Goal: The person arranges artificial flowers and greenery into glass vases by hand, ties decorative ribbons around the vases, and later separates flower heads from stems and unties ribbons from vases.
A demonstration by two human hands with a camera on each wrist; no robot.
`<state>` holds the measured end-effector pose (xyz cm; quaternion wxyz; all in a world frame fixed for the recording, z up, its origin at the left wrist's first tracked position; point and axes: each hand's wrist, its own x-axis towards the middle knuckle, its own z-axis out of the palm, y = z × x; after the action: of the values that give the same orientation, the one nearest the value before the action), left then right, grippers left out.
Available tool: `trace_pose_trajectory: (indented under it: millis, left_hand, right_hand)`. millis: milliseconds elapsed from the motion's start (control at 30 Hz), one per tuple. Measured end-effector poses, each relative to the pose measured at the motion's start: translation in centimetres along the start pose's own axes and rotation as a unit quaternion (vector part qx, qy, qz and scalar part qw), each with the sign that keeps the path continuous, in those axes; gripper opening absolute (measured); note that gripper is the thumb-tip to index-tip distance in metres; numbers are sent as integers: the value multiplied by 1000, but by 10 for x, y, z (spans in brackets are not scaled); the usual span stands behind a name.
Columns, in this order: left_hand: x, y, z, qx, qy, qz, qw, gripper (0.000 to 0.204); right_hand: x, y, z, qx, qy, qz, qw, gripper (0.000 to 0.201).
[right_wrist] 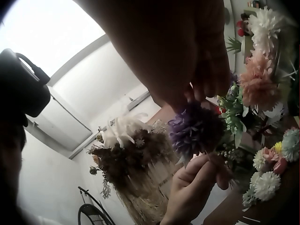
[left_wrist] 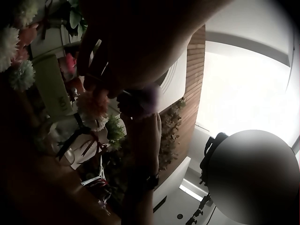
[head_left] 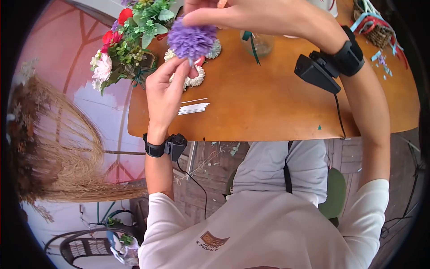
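A purple pompom-like flower is held up over the table's far left part. My left hand pinches its base between thumb and fingers. Above it, my right hand reaches across with its thumb on the upper petals; its fingertips are partly cut off by the frame edge. In the right wrist view the purple flower sits between the darkened right hand above and the left hand below. The left wrist view is dark, and the flower is blurred there.
White sticks lie on the wooden table. Flower arrangements stand at the left, with small white blooms beside the hand. A glass jar with green ribbon stands behind. Ribbons and a woven basket are at the far right.
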<state>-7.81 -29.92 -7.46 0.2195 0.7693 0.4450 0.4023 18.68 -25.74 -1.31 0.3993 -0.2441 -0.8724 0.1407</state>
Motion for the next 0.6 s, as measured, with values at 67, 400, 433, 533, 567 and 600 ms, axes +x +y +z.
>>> trace_pose_trajectory:
  millis: [67, 400, 433, 533, 567, 600]
  left_hand:
    - [0, -2, 1, 5, -3, -6, 1000, 22]
    - [1, -2, 6, -12, 10, -18, 1000, 22]
    - [1, -6, 5, -7, 16, -10, 1000, 22]
    - [-1, -12, 2, 22, 15, 4, 1000, 22]
    - [-2, -14, 1, 43, 14, 9, 999, 22]
    - [-4, -17, 0, 45, 11, 11, 999, 22]
  right_hand:
    - [-10, -4, -3, 14, 27, -70, 997, 32]
    - [3, 22, 4, 27, 26, -99, 994, 18]
    - [4, 23, 7, 28, 30, -96, 995, 18]
    - [4, 29, 11, -33, 41, -113, 992, 18]
    - [4, 29, 10, -33, 42, -112, 992, 18]
    - [3, 28, 9, -33, 43, -111, 992, 18]
